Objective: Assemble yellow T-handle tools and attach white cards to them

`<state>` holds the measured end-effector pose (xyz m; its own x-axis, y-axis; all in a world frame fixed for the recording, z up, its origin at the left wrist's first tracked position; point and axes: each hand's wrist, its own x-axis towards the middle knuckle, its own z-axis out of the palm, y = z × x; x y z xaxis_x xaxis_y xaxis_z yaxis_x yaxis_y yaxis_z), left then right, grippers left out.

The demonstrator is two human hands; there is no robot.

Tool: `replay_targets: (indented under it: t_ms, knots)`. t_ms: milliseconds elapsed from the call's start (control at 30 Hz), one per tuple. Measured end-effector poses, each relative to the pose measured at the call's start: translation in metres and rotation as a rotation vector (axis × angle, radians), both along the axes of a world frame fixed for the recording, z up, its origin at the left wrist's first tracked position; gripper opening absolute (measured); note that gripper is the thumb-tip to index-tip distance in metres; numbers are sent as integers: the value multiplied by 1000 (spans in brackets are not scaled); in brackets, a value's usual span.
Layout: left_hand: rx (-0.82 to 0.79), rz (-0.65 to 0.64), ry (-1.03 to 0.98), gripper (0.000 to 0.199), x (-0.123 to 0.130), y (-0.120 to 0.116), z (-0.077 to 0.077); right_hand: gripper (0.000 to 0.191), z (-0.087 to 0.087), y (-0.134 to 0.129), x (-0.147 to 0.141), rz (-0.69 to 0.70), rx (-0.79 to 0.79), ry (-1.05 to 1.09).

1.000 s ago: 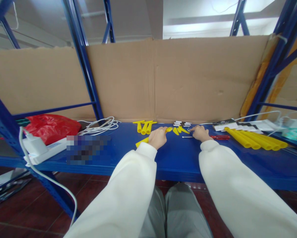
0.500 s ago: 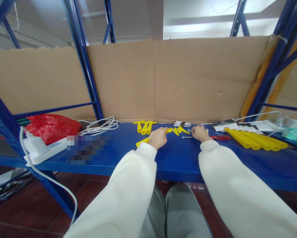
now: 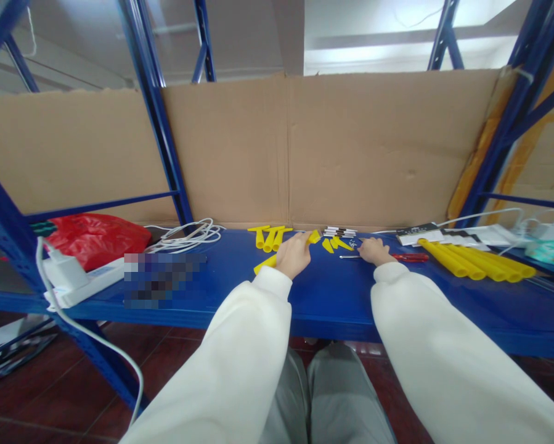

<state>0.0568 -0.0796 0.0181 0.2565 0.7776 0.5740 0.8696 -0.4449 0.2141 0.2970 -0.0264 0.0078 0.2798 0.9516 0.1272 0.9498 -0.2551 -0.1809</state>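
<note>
My left hand (image 3: pixel 294 254) is closed round a yellow plastic tube (image 3: pixel 265 265). One end of the tube sticks out below the hand, and a yellow end piece (image 3: pixel 314 237) shows past the fingers. My right hand (image 3: pixel 373 251) rests low over the blue shelf, its fingertips drawn together beside some tiny silver parts, perhaps screws (image 3: pixel 352 243). Anything between those fingertips is too small to make out. Left of that hand lie small yellow wedge-shaped pieces (image 3: pixel 336 243). A screwdriver lies under the right hand, its red handle (image 3: pixel 410 258) showing on the far side.
Three yellow T-shaped pieces (image 3: pixel 271 238) lie at the back, and white-and-black sticks (image 3: pixel 340 232) near the cardboard wall (image 3: pixel 350 148). Several yellow cones (image 3: pixel 475 262) lie at right. A power strip (image 3: pixel 92 283), white cable (image 3: pixel 196 233) and red bag (image 3: pixel 98 239) occupy the left.
The left hand has turned slightly, tilting the yellow end piece upward. My right hand has dropped a little, and more of the tiny silver parts show beside its fingertips.
</note>
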Motion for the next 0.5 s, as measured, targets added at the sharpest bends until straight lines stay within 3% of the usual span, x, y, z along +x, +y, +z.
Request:
replay_targets:
  t_ms: [233, 400, 500]
  knots:
    - [194, -47, -486, 35, 2, 7, 8, 43, -4, 7, 3, -11, 52, 43]
    - [153, -89, -915, 17, 4, 22, 14, 37, -4, 11, 0, 17, 149, 66]
    - [108, -108, -1139, 28, 6, 30, 19, 34, -3, 11, -3, 12, 174, 84]
